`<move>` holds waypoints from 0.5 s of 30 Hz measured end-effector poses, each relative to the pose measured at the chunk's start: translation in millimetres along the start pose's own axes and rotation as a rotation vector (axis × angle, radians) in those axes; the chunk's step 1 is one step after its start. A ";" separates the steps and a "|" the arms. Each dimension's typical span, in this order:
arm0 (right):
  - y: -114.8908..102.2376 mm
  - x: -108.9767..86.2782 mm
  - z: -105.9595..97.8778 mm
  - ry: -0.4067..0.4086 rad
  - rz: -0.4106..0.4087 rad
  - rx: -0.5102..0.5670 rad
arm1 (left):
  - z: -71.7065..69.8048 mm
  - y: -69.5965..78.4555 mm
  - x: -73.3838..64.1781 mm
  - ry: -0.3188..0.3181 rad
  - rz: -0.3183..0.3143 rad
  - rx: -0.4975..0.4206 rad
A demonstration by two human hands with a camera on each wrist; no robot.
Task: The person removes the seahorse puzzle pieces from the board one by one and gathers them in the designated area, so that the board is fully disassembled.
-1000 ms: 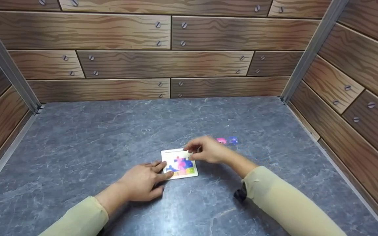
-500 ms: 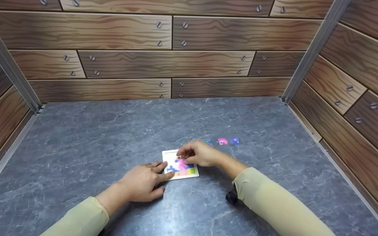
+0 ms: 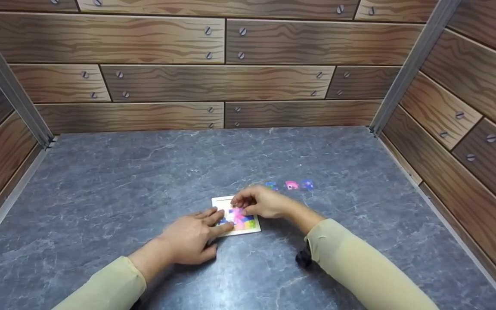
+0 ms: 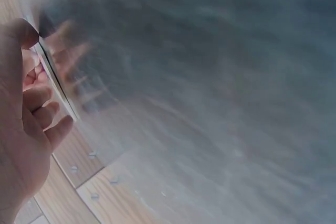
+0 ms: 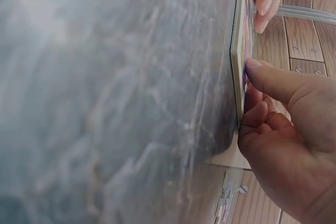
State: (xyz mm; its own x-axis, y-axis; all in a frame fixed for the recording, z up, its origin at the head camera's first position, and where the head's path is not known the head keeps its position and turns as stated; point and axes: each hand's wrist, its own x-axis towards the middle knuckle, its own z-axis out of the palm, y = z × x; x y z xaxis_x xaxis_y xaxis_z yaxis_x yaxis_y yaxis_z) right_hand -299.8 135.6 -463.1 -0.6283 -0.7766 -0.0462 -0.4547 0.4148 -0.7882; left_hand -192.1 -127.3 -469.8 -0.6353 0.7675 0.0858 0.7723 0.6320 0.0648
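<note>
A small square jigsaw puzzle in a white tray lies flat on the table, its pink, blue and yellow-green pieces partly filling it. My left hand rests on its left side, fingers spread over the tray edge and the pieces. Over the upper right part, my right hand pinches a puzzle piece between thumb and fingers, down at the tray; the piece is mostly hidden. In the right wrist view the right thumb touches the puzzle's face, with the other fingers curled by the tray edge.
Behind my right hand lie three loose pieces in a row: a blue-green one, a pink one with an eye and a blue one. Wood-patterned walls bound the grey marbled table.
My right hand has moved left and slightly down onto the puzzle, uncovering the blue-green loose piece, then stayed there. The left fingers have slid slightly further right over the puzzle.
</note>
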 end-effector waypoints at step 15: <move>-1.6 -3.0 -1.8 -0.023 -0.020 -0.048 | 0.2 3.5 6.2 -0.074 -0.028 -0.031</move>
State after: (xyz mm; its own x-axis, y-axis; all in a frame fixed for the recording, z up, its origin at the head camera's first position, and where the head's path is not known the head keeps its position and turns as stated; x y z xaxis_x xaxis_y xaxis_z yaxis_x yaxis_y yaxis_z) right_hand -298.3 138.1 -460.6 -0.6046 -0.7953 -0.0453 -0.4971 0.4212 -0.7586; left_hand -193.3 -120.4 -469.2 -0.6544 0.7561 0.0097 0.7531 0.6507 0.0972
